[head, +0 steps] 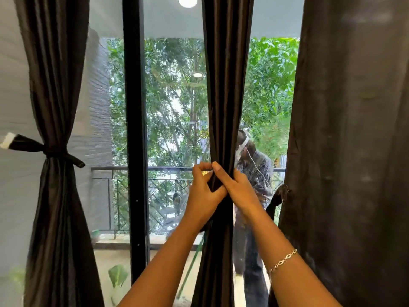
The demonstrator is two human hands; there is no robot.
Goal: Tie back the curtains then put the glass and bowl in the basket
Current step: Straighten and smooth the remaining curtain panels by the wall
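Plainly the curtain step is in hand. Both hands meet on the middle curtain (223,96). The left hand (202,192) and the right hand (238,185) curl round its gathered folds from either side, overlapping at the front and squeezing the cloth into a narrow waist. Above the grip the folds hang straight; below it they fall loose between the forearms. Something pale shows by the left fingertips, but whether it is a tie's end cannot be told.

Well to the left of the grip, the left curtain (55,85) is already cinched by its tie (55,152). Just right of the grip, a dark strap (276,199) dangles at the edge of the right curtain (354,129), which hangs untied. The glass, bowl and basket are out of view.

By this showing, one curtain of three is done. The next move likely calls for one hand to hold the bunch while the other brings a band round it and fastens it snugly, letting no fold slip.
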